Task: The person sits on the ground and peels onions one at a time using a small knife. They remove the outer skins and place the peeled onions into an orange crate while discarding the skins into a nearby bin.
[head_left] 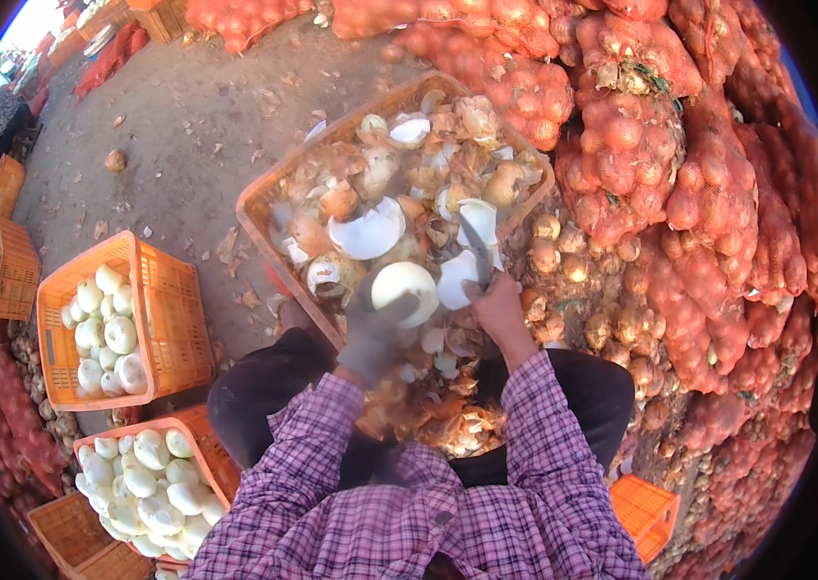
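My left hand (371, 335), in a grey glove, grips a peeled white onion (401, 286) above the near edge of a crate of peelings. Bare and to its right, my right hand (499, 308) is closed around a knife whose dark, curved blade (480, 254) points away from me. A white piece of onion peel (456, 281) lies beside the blade; whether it touches the knife, I cannot tell. Below both hands, the orange plastic crate (307, 154) holds papery brown skins, white peel pieces and some onions. The handle of the knife is hidden in my fist.
To the left stand an orange crate of peeled onions (177, 319) and another heaped crate (209, 449). Red mesh sacks of onions (626, 138) are piled at the right. Loose unpeeled onions (561, 250) lie beside them. A person (3, 119) is at the far left.
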Demonstrator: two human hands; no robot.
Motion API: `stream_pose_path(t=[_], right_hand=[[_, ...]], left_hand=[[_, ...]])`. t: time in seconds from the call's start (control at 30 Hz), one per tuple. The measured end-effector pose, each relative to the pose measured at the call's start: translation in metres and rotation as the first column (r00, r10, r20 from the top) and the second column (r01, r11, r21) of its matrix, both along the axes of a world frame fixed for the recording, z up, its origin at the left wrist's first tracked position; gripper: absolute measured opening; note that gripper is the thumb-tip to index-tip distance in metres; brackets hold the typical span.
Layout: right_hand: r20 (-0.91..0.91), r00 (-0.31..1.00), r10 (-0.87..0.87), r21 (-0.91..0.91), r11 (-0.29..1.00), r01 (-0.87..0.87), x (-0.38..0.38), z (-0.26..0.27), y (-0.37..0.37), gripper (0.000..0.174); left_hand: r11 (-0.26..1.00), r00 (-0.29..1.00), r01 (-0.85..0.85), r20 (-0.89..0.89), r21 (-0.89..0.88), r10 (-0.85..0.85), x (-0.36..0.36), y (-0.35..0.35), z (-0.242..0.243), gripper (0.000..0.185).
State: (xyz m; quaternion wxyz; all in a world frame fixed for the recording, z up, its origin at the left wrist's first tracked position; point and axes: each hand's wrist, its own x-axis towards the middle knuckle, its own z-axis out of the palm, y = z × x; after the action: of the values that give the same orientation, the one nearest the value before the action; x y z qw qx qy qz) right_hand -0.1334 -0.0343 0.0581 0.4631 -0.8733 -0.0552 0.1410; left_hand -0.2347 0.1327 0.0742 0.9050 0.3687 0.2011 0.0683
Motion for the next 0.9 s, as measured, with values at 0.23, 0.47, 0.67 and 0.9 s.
stream_pose_path(t=[0.23, 0.47, 0.67, 0.9], right_hand=[[0.05, 0.998, 0.027, -0.173, 0.985, -0.018, 0.011, 0.043, 0.003, 0.035], [0.208, 0.904, 0.373, -0.037, 0.927, -0.373, -0.021, 0.055, 0.043, 0.061], [0.173, 0.865, 0.471, -0.232, 0.873, -0.429, -0.037, 0.071, 0.051, 0.06], [0.305, 0.806, 0.507, -0.265, 0.858, -0.44, -0.047, 0.08, 0.056, 0.05]], left_hand=[[0.967, 1.0, -0.007, 0.024, -0.253, 0.013, -0.003, 0.011, 0.012, 0.051], [0.85, 0.998, 0.038, 0.069, -0.526, -0.002, -0.004, 0.008, 0.004, 0.048], [0.84, 0.998, 0.012, 0.065, -0.542, 0.027, -0.002, 0.006, -0.004, 0.046], [0.879, 0.998, -0.051, 0.005, -0.475, 0.061, -0.007, 0.001, -0.011, 0.051]])
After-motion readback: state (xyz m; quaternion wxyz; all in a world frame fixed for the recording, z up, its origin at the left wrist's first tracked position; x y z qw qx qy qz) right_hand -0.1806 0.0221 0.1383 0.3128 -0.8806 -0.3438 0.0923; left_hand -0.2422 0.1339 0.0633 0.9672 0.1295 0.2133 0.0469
